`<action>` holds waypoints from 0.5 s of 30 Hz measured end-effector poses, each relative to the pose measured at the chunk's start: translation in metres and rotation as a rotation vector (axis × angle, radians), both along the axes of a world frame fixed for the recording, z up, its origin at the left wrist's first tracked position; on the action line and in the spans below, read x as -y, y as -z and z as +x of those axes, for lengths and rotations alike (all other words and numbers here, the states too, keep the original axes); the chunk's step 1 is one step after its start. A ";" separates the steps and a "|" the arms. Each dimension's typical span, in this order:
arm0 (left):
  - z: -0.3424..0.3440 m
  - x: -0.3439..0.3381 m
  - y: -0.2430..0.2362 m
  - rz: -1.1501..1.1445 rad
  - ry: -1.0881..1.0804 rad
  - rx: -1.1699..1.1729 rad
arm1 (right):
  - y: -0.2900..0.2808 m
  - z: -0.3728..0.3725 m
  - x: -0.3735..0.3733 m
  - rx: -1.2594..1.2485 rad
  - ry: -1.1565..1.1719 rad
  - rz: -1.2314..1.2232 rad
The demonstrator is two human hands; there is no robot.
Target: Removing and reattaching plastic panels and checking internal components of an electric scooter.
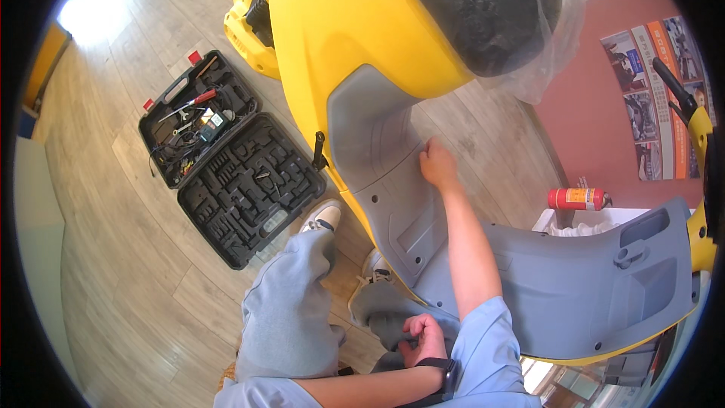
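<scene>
A yellow scooter body (310, 7) with a grey footboard (389, 223) and grey inner panel (574, 287) lies before me. My right hand (436, 162) reaches up to the footboard's far edge, its fingers bent against it. Low in the view, my left hand (423, 340), with a dark band at the wrist, rests near my legs with curled fingers and no object visible in them. A dark seat (483, 7) under clear plastic sits at the top. A small black peg (319, 149) sticks out from the body's near side.
An open black toolbox (249, 189) with assorted tools lies on the wooden floor (113, 257) at left, near my feet. At right are a red fire extinguisher (574, 198), a white box (547, 221) and a wall poster (646, 102). A handlebar (676, 87) juts in at far right.
</scene>
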State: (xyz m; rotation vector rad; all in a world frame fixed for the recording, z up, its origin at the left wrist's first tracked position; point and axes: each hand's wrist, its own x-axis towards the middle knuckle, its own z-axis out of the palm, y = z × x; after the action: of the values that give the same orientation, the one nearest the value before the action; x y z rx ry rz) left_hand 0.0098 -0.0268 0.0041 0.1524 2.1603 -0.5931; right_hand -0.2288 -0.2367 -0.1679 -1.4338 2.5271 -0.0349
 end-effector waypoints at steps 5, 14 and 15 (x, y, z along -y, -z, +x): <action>-0.002 -0.005 0.001 0.011 0.025 -0.013 | -0.024 -0.016 -0.008 0.019 -0.078 -0.008; -0.003 -0.012 0.004 0.011 0.022 0.015 | -0.067 -0.036 -0.046 -0.027 0.156 0.058; -0.003 -0.013 0.004 0.011 0.019 0.006 | -0.058 -0.039 -0.054 0.036 0.228 0.043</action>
State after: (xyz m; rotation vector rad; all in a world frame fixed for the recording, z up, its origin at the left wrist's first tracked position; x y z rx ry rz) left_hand 0.0071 -0.0143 0.0002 0.1806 2.1587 -0.5902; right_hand -0.2679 -0.1828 -0.1098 -1.1138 2.6308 -0.0450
